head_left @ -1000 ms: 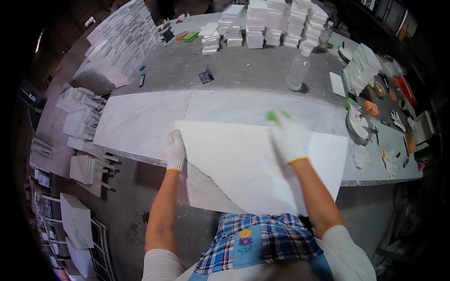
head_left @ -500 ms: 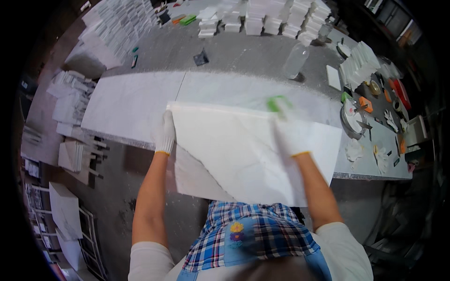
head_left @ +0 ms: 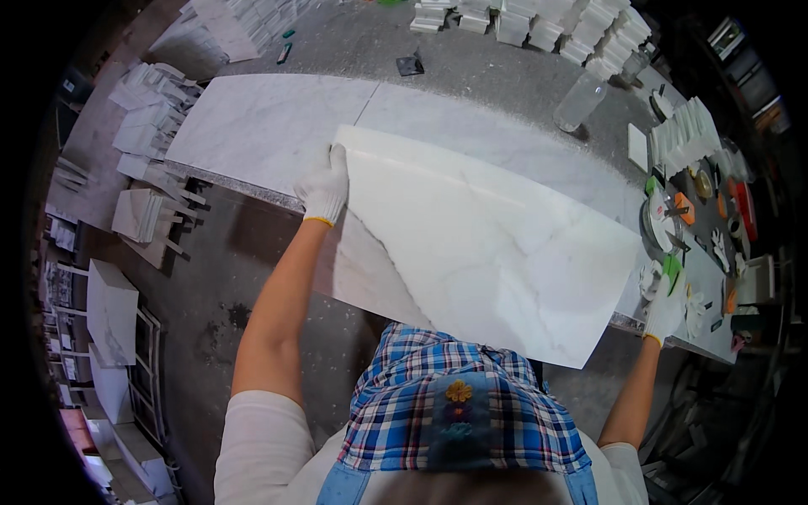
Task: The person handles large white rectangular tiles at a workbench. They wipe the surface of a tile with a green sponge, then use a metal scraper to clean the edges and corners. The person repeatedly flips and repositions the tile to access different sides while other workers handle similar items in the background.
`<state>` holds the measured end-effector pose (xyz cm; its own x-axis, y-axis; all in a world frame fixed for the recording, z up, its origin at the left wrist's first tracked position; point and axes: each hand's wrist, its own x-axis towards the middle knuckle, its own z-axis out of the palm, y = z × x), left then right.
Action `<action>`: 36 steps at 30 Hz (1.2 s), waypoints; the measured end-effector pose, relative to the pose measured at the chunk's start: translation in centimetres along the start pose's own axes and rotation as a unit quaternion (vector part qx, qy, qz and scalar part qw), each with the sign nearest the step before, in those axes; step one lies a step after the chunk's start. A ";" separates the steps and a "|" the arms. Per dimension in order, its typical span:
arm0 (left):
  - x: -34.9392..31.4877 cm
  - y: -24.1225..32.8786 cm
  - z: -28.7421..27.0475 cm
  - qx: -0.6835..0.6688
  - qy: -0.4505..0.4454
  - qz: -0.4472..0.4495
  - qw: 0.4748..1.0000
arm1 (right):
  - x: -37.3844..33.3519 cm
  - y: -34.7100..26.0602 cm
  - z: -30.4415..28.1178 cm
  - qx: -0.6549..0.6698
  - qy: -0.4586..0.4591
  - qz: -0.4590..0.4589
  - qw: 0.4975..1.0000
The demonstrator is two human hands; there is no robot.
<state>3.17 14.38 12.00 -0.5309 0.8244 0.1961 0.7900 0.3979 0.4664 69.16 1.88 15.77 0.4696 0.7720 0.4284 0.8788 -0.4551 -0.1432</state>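
Gripping a white rectangular marbled slab (head_left: 488,240) over the grey worktable's (head_left: 467,88) front edge with my white-gloved left hand (head_left: 324,187), I hold what seems a green tool (head_left: 672,268) in my white-gloved right hand (head_left: 666,308).

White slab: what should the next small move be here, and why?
Probably set the green tool down on the bench: the right hand holds it by the bench's right end, away from the slab, which juts past the bench's near edge with just the left hand at its left edge.
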 end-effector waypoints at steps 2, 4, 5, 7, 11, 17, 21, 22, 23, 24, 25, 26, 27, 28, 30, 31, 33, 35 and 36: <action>-0.8 0.4 -0.9 0.034 0.045 0.073 0.996 | -0.1 2.0 1.1 -0.014 0.004 0.048 0.999; -2.4 2.2 -3.2 0.067 0.024 0.159 0.985 | 0.3 4.7 2.1 0.000 0.013 0.053 0.999; -3.6 2.9 -3.9 0.086 0.014 0.199 0.976 | 0.5 6.0 2.7 0.008 0.017 0.053 0.998; -6.4 1.6 -0.4 0.066 0.092 0.218 0.969 | 1.3 8.1 4.4 -0.009 0.024 0.059 0.998; -15.1 4.3 2.1 -0.034 -0.024 0.285 0.957 | 2.2 6.7 6.0 -0.055 -0.036 0.080 0.995; -24.6 8.8 2.9 -0.112 -0.150 0.480 0.857 | 3.2 10.1 8.4 -0.236 0.032 -0.003 0.971; -24.6 8.0 1.5 -0.117 -0.152 0.509 0.839 | 2.5 3.0 3.3 -0.207 0.033 -0.021 0.978; -24.2 7.8 1.1 -0.113 -0.157 0.511 0.837 | 2.3 2.8 2.4 -0.181 0.058 -0.068 0.979; -23.7 7.1 0.8 -0.114 -0.149 0.498 0.847 | 2.1 2.3 1.7 -0.154 0.082 -0.115 0.978; -23.0 6.3 0.7 -0.118 -0.144 0.489 0.852 | 1.4 1.9 0.7 -0.092 0.089 -0.123 0.984; -22.4 5.0 0.4 -0.118 -0.138 0.472 0.863 | 0.7 0.9 0.3 -0.024 0.091 -0.138 0.986; -21.8 3.7 0.3 -0.103 -0.110 0.449 0.881 | 0.2 0.1 0.2 0.044 0.092 -0.153 0.983; -20.9 2.2 0.3 -0.089 -0.084 0.426 0.896 | -0.5 -0.1 0.3 0.036 0.076 -0.153 0.985; -19.9 1.0 -0.5 -0.074 -0.057 0.404 0.910 | -1.1 -0.2 0.5 0.029 0.062 -0.153 0.986; -17.8 -0.9 -3.1 -0.031 -0.071 0.306 0.949 | -2.2 -1.6 0.6 0.041 0.012 -0.141 0.989; -17.1 -2.0 -4.2 -0.002 -0.056 0.279 0.959 | -3.0 -2.8 0.2 0.059 -0.023 -0.127 0.990; -16.0 -4.4 -6.2 0.057 -0.024 0.225 0.972 | -4.3 -4.5 0.1 0.070 -0.059 -0.115 0.989; -15.0 -6.2 -7.6 0.057 -0.048 0.146 0.986 | -4.3 -4.0 1.9 0.054 -0.008 -0.178 0.983; -14.7 -7.1 -8.2 0.057 -0.059 0.105 0.991 | -4.0 -3.7 2.9 0.046 0.018 -0.209 0.977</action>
<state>2.90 -3.87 12.87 -0.3162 0.9328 0.1731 0.9126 0.2492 0.3243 64.24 1.72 12.02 0.0662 0.8649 0.4975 0.9978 -0.0601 -0.0283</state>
